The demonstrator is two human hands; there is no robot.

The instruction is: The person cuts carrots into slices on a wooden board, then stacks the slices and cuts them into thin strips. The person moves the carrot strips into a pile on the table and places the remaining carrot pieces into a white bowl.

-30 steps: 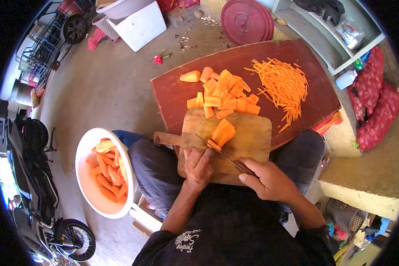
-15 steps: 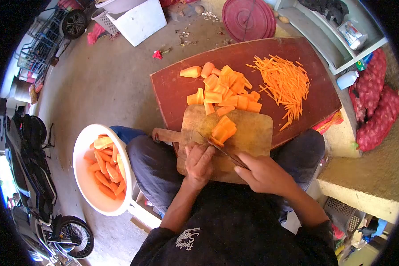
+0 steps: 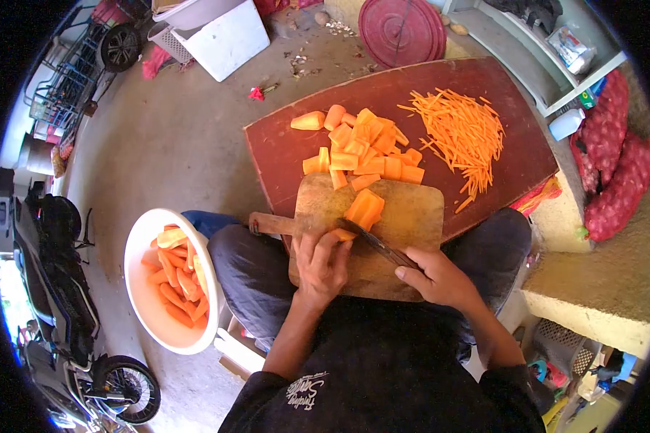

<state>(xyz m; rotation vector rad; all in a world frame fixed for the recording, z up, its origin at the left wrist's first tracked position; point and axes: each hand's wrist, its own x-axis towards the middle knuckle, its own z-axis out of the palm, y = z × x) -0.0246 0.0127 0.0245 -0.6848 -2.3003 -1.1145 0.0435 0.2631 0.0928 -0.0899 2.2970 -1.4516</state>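
Note:
My right hand (image 3: 439, 277) is wrapped round the handle of a knife (image 3: 383, 250), its dark blade slanting up-left over the wooden cutting board (image 3: 412, 213). The fingers of my left hand (image 3: 321, 265) are bent around a small carrot piece (image 3: 344, 234) by the blade's tip. Just beyond the blade, a stack of carrot slices (image 3: 365, 208) lies on the board. Behind it, peeled carrot chunks (image 3: 368, 148) are heaped on the red tabletop (image 3: 282, 137). To their right spreads a pile of thin carrot strips (image 3: 461, 133).
A white tub (image 3: 141, 310) of long peeled carrots stands at my left knee. Red net sacks (image 3: 617, 187) rest on the right ledge beside a white bottle (image 3: 566, 125). A motorcycle (image 3: 58, 289) is parked at far left; a round red lid (image 3: 402, 32) lies beyond the table.
The knife has shifted slightly right, with my right hand pulling back from the left. My left fingers have lifted and opened a little, showing the small carrot piece.

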